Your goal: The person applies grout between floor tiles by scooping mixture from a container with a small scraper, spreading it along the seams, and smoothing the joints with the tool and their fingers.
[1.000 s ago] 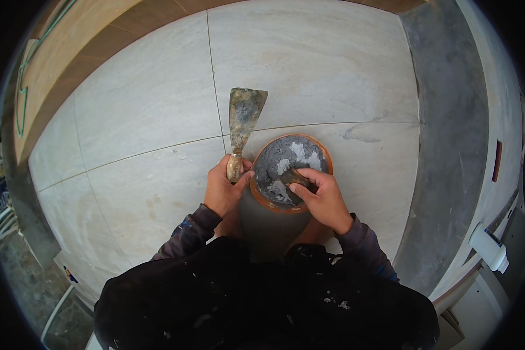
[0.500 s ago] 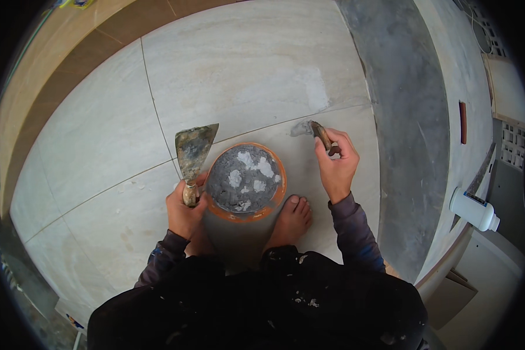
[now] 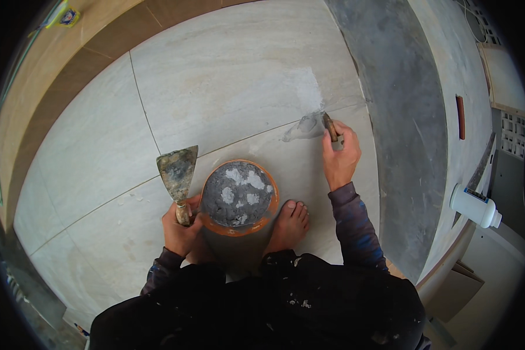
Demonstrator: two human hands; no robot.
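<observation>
My left hand (image 3: 182, 230) is closed round the handle of a wide, stained scraper (image 3: 177, 171), whose blade points up beside an orange-rimmed bucket (image 3: 233, 230). Grey paste (image 3: 220, 208) with white lumps fills the bucket. My right hand (image 3: 339, 154) grips a small tool with a worn brown handle (image 3: 331, 126), its working end down at a grey smear (image 3: 302, 129) along a joint in the pale floor tiles (image 3: 90, 140); the end itself is hard to make out. A whitish patch (image 3: 303, 87) lies just beyond the smear.
My bare right foot (image 3: 289, 227) is by the bucket. A dark grey strip (image 3: 399, 87) runs along the right of the tiles, beside a pale raised edge with a white bottle (image 3: 472, 204). A tan step (image 3: 99, 44) borders the far left, and board pieces (image 3: 455, 291) lie lower right.
My right hand has left the bucket with the small tool and moved up and right onto the tile joint. The scraper in my left hand sits lower and further left in view.
</observation>
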